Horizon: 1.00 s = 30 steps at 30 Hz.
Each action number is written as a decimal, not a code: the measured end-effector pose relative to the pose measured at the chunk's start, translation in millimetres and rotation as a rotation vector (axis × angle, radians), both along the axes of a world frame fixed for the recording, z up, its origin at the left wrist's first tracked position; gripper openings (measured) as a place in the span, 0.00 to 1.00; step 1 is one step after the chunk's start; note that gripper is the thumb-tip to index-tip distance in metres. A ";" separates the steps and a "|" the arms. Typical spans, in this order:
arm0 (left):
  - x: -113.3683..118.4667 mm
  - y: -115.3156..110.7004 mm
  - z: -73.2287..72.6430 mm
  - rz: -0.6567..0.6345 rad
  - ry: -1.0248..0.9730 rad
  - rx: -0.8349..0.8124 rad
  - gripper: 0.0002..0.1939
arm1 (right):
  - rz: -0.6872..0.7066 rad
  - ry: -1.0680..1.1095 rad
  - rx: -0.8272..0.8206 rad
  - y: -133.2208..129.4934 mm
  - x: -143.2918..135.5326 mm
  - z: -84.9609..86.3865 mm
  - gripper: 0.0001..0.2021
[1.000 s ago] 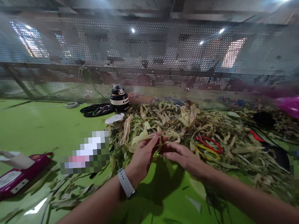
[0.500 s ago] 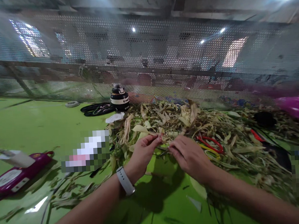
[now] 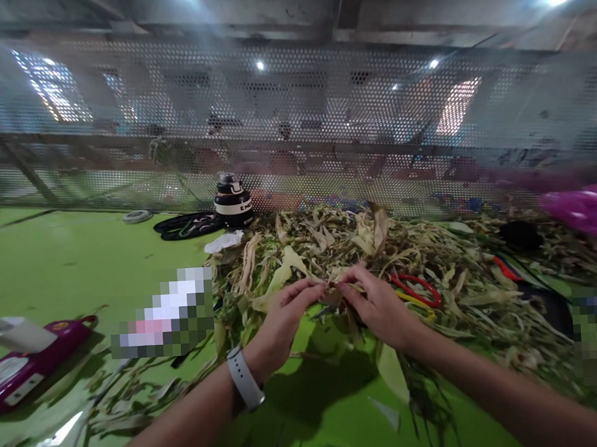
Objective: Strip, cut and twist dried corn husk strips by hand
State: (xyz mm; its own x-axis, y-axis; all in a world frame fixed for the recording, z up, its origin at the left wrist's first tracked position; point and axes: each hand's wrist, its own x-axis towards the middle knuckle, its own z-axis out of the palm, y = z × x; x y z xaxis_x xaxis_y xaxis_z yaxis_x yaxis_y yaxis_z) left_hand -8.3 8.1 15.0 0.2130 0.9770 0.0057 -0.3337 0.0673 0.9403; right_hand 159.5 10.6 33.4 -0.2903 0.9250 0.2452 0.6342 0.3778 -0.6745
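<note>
My left hand (image 3: 289,312), with a white watch band (image 3: 245,378) at the wrist, is closed in a pinch near the middle of the view. Opposite it, close by, my right hand (image 3: 377,307) pinches too. Between their fingertips is a pale dried leaf (image 3: 333,275); its full shape is lost among the leaves behind. Both hands are at the front edge of a wide heap of dried leaves (image 3: 319,239). Red-handled scissors (image 3: 416,289) lie partly buried right of my right hand, with a yellow handle (image 3: 413,301) against them.
A black bottle (image 3: 233,203) stands behind the heap, beside a black pouch (image 3: 186,225) and a white tissue (image 3: 224,241). A purple power strip (image 3: 36,370) with a white plug lies left on the green table (image 3: 105,260). A perforated panel (image 3: 293,117) closes the back.
My right hand's fingers have lifted and moved in closer to my left fingertips. My left hand has lowered slightly. The whole view has shifted a little.
</note>
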 end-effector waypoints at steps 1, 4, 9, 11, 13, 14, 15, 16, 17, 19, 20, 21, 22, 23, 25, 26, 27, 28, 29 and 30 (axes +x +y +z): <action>0.5 -0.4 0.8 -0.025 0.020 0.030 0.06 | 0.007 0.013 0.001 0.0 -0.3 -1.5 0.10; 1.0 0.6 1.6 -0.067 0.079 0.067 0.08 | 0.004 0.053 0.005 -1.2 -1.9 -4.1 0.09; -0.7 4.4 -0.8 -0.064 0.151 0.090 0.09 | -0.017 0.117 0.031 -2.7 -4.6 -4.8 0.09; -1.5 4.5 -0.5 -0.062 0.156 0.097 0.09 | -0.028 0.152 0.023 -1.8 -4.7 -5.3 0.09; -2.2 4.5 0.4 -0.045 0.162 0.103 0.09 | -0.036 0.206 -0.064 -0.8 -4.5 -6.4 0.12; -2.5 4.7 0.7 -0.025 0.170 0.104 0.09 | -0.034 0.233 -0.125 -0.5 -4.4 -7.0 0.14; -2.9 5.2 0.8 0.004 0.179 0.105 0.09 | -0.027 0.257 -0.180 -0.3 -4.5 -7.6 0.17; -3.3 6.1 0.6 0.037 0.186 0.103 0.09 | -0.019 0.272 -0.218 -0.3 -4.6 -8.1 0.21; -3.6 7.1 0.1 0.073 0.188 0.098 0.08 | -0.011 0.271 -0.229 -0.5 -4.7 -8.6 0.25; -4.1 9.3 -1.3 0.126 0.184 0.082 0.08 | -0.013 0.225 -0.174 -1.3 -4.9 -9.2 0.34; -4.2 10.1 -1.9 0.142 0.180 0.070 0.08 | -0.021 0.173 -0.123 -1.8 -4.8 -9.3 0.37; -4.2 10.7 -2.4 0.149 0.172 0.058 0.08 | -0.029 0.101 -0.054 -2.3 -4.6 -9.3 0.36; -4.1 11.1 -2.6 0.151 0.164 0.047 0.08 | -0.030 0.011 0.030 -2.8 -4.2 -9.4 0.33; -3.9 11.2 -2.6 0.151 0.157 0.041 0.08 | -0.020 -0.091 0.126 -3.3 -3.9 -9.5 0.26; -3.7 10.9 -2.1 0.159 0.154 0.043 0.08 | 0.016 -0.295 0.330 -4.3 -3.3 -10.2 0.12; -3.6 10.8 -1.8 0.167 0.161 0.047 0.08 | 0.038 -0.385 0.425 -4.9 -3.2 -10.8 0.08; -3.6 10.6 -1.5 0.176 0.176 0.054 0.09 | 0.062 -0.462 0.507 -5.6 -3.3 -11.5 0.08; -3.5 10.6 -1.4 0.184 0.196 0.063 0.09 | 0.089 -0.527 0.573 -6.4 -3.5 -12.1 0.08; -3.5 10.5 -1.5 0.184 0.218 0.077 0.09 | 0.116 -0.576 0.629 -7.3 -3.7 -12.4 0.08; -3.4 10.4 -1.8 0.174 0.244 0.096 0.10 | 0.145 -0.611 0.677 -8.2 -3.7 -12.3 0.08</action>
State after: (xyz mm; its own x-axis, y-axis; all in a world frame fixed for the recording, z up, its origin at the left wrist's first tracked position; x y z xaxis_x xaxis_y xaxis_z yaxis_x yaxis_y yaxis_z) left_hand -11.7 18.4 13.2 0.0493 0.9964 0.0693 -0.0957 -0.0643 0.9933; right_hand 155.7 2.4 21.2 -0.6492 0.5847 0.4865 0.7230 0.6731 0.1558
